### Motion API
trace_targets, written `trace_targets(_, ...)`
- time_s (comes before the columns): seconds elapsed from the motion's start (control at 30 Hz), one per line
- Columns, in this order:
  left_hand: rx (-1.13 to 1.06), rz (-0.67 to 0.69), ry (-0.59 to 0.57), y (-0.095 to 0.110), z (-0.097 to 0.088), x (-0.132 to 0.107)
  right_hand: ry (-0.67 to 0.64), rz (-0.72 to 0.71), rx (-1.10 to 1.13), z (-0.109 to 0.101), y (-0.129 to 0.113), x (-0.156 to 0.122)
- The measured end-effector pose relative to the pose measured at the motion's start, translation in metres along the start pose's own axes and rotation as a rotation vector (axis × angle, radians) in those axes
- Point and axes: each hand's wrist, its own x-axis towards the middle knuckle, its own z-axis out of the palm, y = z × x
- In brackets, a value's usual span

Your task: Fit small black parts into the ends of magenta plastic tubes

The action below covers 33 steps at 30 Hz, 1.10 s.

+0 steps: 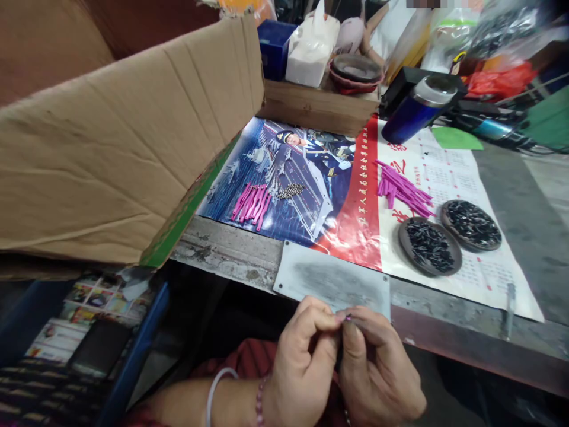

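Note:
My left hand (306, 359) and my right hand (380, 367) meet at the table's front edge, fingertips pinched together. Between them shows the end of a small magenta piece (348, 318); my fingers hide the rest of it. Just beyond my hands lies a grey metal plate (331, 279) with a dark smudged middle. Magenta strips with shaped ends (251, 204) lie in a row on the poster, beside a small heap of metal bits (291, 190). Further right is a pile of plain magenta strips (402, 188).
Two round dishes of small dark parts, one nearer (430, 246) and one farther (472, 225), stand on the poster (311, 231). A large cardboard box (133, 142) rises at the left. A blue tumbler (415, 110) and a tissue pack (311, 50) are at the back.

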Motion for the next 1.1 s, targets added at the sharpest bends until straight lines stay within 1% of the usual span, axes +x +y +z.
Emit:
trace_targets(0.1, 0.001, 0.010, 0.007, -0.002, 0.000, -0.002, -0.055, -0.069, -0.051, -0.001, 0.000, 0.004)
trace_targets(0.23, 0.009, 0.015, 0.030, -0.004, 0.000, -0.004, -0.131, -0.103, -0.151, 0.001, -0.001, 0.010)
trace_targets(0.33, 0.020, 0.001, 0.037, -0.004, 0.000, -0.006, -0.154, -0.118, -0.151, 0.002, -0.003, 0.013)
trace_targets(0.47, 0.040, 0.025, 0.005, -0.001, -0.002, -0.006, -0.199, -0.036, -0.085, -0.003, -0.009, 0.014)
trace_targets(0.57, 0.072, 0.065, 0.015, 0.002, -0.005, -0.004, -0.244, 0.037, 0.033, -0.007, -0.013, 0.014)
trace_targets(0.67, 0.099, 0.093, 0.025, 0.003, -0.007, -0.004, -0.281, 0.073, 0.113, -0.007, -0.014, 0.013)
trace_targets(0.87, 0.104, 0.118, 0.024, 0.002, -0.008, -0.006, -0.220, 0.054, 0.100, -0.004, -0.015, 0.009)
trace_targets(1.1, 0.067, 0.118, 0.049, 0.004, -0.008, -0.005, -0.220, 0.079, 0.183, -0.003, -0.017, 0.008)
